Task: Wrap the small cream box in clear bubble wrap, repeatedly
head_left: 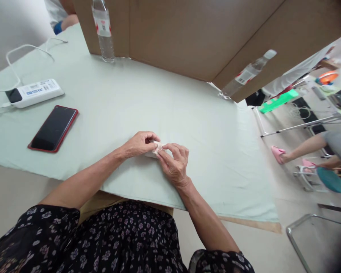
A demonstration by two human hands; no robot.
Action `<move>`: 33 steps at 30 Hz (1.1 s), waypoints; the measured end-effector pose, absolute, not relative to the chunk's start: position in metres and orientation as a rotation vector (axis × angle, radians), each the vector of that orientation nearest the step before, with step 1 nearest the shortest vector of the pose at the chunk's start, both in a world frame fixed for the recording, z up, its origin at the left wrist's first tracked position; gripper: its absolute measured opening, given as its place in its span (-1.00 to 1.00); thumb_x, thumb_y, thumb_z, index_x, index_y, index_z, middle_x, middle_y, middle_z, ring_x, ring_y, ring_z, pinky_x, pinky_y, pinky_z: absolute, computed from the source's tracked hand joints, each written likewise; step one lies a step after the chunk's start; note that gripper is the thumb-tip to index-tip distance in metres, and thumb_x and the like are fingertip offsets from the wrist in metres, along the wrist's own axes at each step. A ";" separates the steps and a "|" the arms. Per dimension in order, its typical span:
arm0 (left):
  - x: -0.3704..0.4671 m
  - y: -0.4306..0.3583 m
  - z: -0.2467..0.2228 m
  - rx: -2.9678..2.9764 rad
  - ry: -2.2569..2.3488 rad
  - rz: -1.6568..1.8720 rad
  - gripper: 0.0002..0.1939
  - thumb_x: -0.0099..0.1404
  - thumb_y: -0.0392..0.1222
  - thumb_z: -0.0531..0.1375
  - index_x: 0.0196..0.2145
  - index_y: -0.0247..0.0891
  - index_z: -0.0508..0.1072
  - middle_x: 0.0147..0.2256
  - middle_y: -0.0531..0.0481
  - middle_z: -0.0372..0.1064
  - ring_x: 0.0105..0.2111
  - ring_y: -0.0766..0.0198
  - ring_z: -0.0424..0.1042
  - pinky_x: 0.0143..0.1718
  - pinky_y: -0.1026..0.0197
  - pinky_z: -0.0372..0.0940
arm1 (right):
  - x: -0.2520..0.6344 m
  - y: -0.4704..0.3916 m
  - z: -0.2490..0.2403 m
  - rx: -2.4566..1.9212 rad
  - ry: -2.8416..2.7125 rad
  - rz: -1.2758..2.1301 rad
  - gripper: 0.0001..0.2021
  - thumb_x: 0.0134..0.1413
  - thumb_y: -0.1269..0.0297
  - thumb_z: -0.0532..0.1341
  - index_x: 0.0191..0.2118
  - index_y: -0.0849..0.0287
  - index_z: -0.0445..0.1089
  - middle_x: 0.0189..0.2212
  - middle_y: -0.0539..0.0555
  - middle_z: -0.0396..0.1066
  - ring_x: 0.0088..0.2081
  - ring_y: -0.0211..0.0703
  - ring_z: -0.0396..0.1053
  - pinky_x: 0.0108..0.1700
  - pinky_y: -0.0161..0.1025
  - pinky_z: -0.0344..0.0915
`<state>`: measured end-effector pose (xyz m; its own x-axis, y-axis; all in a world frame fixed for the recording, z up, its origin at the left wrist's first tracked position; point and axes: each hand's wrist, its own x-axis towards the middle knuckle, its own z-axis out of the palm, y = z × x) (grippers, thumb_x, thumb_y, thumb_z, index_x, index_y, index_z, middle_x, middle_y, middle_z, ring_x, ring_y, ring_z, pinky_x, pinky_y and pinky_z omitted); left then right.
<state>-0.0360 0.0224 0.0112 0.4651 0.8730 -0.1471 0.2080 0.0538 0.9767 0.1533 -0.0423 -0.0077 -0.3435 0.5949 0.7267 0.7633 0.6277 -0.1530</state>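
Both my hands meet over a small, pale, cream-white item (158, 146) near the front of the cloth-covered table. It looks like a little packet or roll, but its kind is too small to make out. My left hand (140, 145) pinches its left side between thumb and fingers. On its right side, the thumb and fingertips of my right hand (174, 161) close on it too. Part of the item is hidden under the fingers, and a whitish part of it shows below the left thumb, close to the cloth.
A black phone with a red case (53, 129) and a white power bank (35, 93) with cables lie left on the pale green cloth (216, 151). Water bottles (104, 34) (248, 74) stand against a cardboard screen (173, 34) at the back. Another person's leg (305, 148) shows at right.
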 end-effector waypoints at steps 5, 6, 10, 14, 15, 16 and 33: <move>-0.036 0.023 0.010 1.461 0.991 0.672 -0.69 0.05 -0.17 0.21 -0.23 -0.31 0.54 -0.47 0.10 0.33 -0.46 0.35 0.25 -0.43 0.29 0.15 | 0.148 -0.040 -0.008 -1.072 -2.063 -0.275 -0.95 0.26 0.36 0.27 -0.22 0.06 0.47 -0.22 0.06 0.53 -0.09 -0.08 0.43 -0.01 -0.08 0.20; -0.036 0.023 0.011 1.454 0.983 0.658 -0.70 0.06 -0.16 0.21 -0.23 -0.31 0.54 -0.46 0.09 0.34 -0.46 0.35 0.26 -0.42 0.29 0.15 | 0.148 -0.040 -0.008 -1.075 -2.065 -0.271 -0.95 0.27 0.36 0.26 -0.22 0.06 0.46 -0.24 0.05 0.54 -0.10 -0.08 0.44 -0.01 -0.08 0.20; -0.038 0.023 0.014 1.430 0.971 0.632 -0.69 0.06 -0.16 0.22 -0.21 -0.30 0.53 -0.45 0.08 0.36 -0.44 0.35 0.27 -0.41 0.29 0.16 | 0.148 -0.041 -0.008 -1.079 -2.073 -0.266 -0.97 0.26 0.34 0.28 -0.19 0.09 0.44 -0.18 0.08 0.58 -0.04 -0.05 0.46 0.02 -0.06 0.21; -0.037 0.022 0.015 1.435 0.960 0.650 -0.72 0.06 -0.15 0.22 -0.26 -0.30 0.53 -0.47 0.09 0.33 -0.46 0.36 0.24 -0.42 0.29 0.14 | 0.148 -0.041 -0.008 -1.037 -2.099 -0.283 -0.92 0.23 0.39 0.30 -0.19 0.09 0.41 -0.17 0.03 0.62 0.02 -0.02 0.48 0.06 -0.05 0.18; -0.037 0.022 0.015 1.441 0.958 0.653 -0.73 0.06 -0.15 0.22 -0.27 -0.30 0.52 -0.47 0.09 0.32 -0.47 0.36 0.24 -0.43 0.29 0.13 | 0.148 -0.041 -0.008 -1.033 -2.100 -0.285 -0.91 0.23 0.40 0.31 -0.20 0.09 0.41 -0.18 0.01 0.63 0.01 -0.03 0.48 0.05 -0.05 0.18; -0.037 0.022 0.015 1.445 0.958 0.655 -0.74 0.06 -0.14 0.22 -0.28 -0.29 0.52 -0.48 0.09 0.31 -0.47 0.36 0.23 -0.43 0.29 0.13 | 0.147 -0.041 -0.008 -1.035 -2.101 -0.284 -0.91 0.23 0.40 0.30 -0.20 0.09 0.41 -0.18 0.00 0.63 0.01 -0.03 0.49 0.05 -0.05 0.18; -0.047 0.031 0.013 1.343 1.056 0.778 -0.60 0.12 -0.02 0.26 -0.14 -0.32 0.54 -0.16 -0.13 0.55 -0.12 0.12 0.48 -0.01 0.06 0.32 | 0.158 -0.042 -0.005 -1.126 -1.951 -0.142 -0.77 0.26 0.22 0.23 0.01 0.07 0.41 0.04 0.21 0.46 0.07 0.08 0.40 0.11 0.05 0.27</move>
